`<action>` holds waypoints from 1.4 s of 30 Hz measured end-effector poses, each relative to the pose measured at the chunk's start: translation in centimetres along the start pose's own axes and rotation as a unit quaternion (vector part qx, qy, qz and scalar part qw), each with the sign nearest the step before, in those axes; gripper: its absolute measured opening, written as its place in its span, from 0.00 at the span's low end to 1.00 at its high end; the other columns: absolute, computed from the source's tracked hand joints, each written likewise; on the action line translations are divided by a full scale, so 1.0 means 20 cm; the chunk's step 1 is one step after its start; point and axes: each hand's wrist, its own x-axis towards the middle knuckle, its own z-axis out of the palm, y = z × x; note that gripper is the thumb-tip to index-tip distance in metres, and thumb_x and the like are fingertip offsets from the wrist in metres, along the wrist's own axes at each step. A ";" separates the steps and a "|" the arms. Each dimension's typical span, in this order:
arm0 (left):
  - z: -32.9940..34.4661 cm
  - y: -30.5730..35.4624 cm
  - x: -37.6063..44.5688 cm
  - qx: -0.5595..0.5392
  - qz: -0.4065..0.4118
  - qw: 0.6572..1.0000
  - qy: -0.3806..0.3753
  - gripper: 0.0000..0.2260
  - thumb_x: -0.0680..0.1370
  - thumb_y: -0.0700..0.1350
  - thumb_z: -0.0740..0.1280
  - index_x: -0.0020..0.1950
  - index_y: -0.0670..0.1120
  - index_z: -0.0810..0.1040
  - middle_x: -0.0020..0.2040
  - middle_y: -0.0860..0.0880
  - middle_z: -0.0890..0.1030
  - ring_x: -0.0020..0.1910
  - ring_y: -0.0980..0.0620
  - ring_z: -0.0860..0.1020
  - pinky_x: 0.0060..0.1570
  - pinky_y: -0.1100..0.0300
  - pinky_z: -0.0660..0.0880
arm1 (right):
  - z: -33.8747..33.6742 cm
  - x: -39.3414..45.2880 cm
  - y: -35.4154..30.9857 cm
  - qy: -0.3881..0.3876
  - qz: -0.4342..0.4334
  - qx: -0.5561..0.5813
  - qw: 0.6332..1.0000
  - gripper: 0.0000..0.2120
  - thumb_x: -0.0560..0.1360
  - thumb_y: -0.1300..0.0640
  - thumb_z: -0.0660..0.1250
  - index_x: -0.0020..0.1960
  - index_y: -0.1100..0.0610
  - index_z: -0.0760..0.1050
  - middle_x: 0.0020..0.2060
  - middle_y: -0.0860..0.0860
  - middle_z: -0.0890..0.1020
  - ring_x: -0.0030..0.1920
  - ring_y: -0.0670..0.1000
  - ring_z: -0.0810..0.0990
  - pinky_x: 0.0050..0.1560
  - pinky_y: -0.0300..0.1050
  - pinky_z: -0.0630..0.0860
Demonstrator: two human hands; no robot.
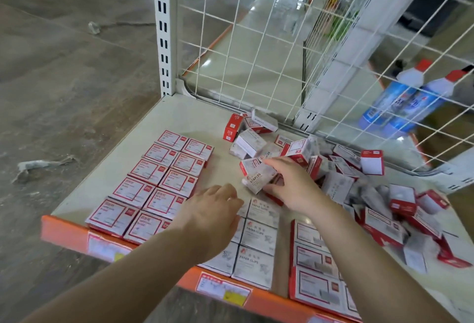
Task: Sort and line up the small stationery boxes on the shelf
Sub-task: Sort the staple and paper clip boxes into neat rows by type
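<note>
Right now my right hand [289, 184] has its grip curled narrow round a white staples box [259, 181], thumb under its near end and fingers over the top, holding it tilted at the edge of the loose heap of boxes [359, 181]. That heap sprawls beside the wire mesh panel [256, 40] at the back of the shelf [195, 117], red and white cartons lying at every angle. My left hand [213, 209] rests with relaxed, straight fingers, grip wide, on the paper clips boxes [256, 248] laid flat in rows near the orange shelf lip [64, 230]. Left of that hand, two neat columns of red-bordered boxes [154, 181] run from the lip toward the heap. Right of the paper clips sits another flat stack of red-framed boxes [315, 258]. Beyond the mesh, two blue bottles [400, 102] lean.
</note>
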 end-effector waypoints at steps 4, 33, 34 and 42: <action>0.00 0.00 0.00 -0.018 -0.007 1.000 0.000 0.18 0.81 0.51 0.53 0.71 0.53 0.64 0.69 0.56 0.63 0.67 0.55 0.64 0.64 0.60 0.63 | 0.01 0.03 0.00 0.013 0.011 -0.001 1.000 0.31 0.72 0.55 0.71 0.72 0.52 0.64 0.66 0.51 0.68 0.66 0.50 0.66 0.66 0.43 0.63; -0.02 0.08 -0.02 -0.236 -0.138 0.950 0.148 0.16 0.80 0.49 0.58 0.68 0.51 0.70 0.62 0.54 0.75 0.57 0.58 0.73 0.53 0.65 0.71 | -0.09 -0.23 0.03 0.140 -0.045 0.050 0.988 0.20 0.67 0.54 0.74 0.58 0.53 0.77 0.45 0.39 0.66 0.40 0.38 0.70 0.44 0.27 0.68; -0.03 0.09 -0.02 -0.263 -0.146 0.942 0.146 0.16 0.80 0.49 0.58 0.68 0.50 0.70 0.60 0.54 0.76 0.54 0.59 0.73 0.51 0.66 0.70 | -0.10 -0.26 0.02 0.137 -0.047 0.045 0.988 0.20 0.67 0.53 0.74 0.58 0.53 0.77 0.44 0.38 0.66 0.40 0.37 0.69 0.42 0.25 0.67; -0.01 0.19 0.00 -0.409 -0.168 0.891 0.106 0.12 0.79 0.47 0.62 0.61 0.47 0.76 0.40 0.59 0.78 0.38 0.54 0.80 0.33 0.66 0.76 | -0.12 -0.43 -0.02 0.142 -0.076 0.009 0.987 0.22 0.67 0.47 0.73 0.59 0.50 0.75 0.48 0.43 0.66 0.43 0.35 0.67 0.44 0.23 0.64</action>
